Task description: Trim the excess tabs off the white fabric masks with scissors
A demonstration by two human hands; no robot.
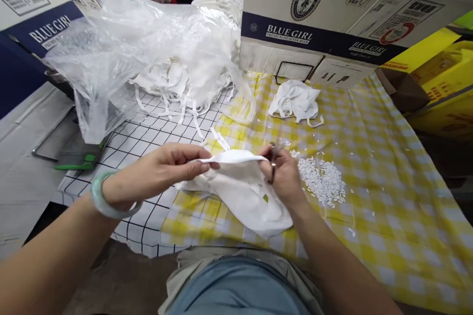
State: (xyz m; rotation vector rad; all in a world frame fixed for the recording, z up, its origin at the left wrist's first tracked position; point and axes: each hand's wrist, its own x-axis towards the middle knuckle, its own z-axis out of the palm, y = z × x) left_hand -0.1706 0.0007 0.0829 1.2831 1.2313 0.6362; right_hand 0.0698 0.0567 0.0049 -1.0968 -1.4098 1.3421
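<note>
A white cloth garment (pixel 251 192) hangs between my hands, its upper edge stretched from one to the other; its exact kind is unclear. My left hand (pixel 181 162), with a pale green bangle (pixel 101 196) on the wrist, pinches that edge at the left. My right hand (pixel 283 172) is closed at the edge's right end. Dark-handled scissors (pixel 273 155) are in the right hand too, mostly hidden by the fingers. The garment's lower part droops onto the yellow checked cloth (pixel 384 226). Narrow white straps (pixel 219 139) stick out beyond its top edge.
Small white scraps (pixel 323 182) lie heaped right of my right hand. Beyond is a crumpled white garment (pixel 293 101). A clear plastic bag (pixel 144 34) partly covers a strapped white pile (pixel 177 81). A cardboard box (pixel 295 54) stands behind. A green-handled tool (pixel 77 163) lies left.
</note>
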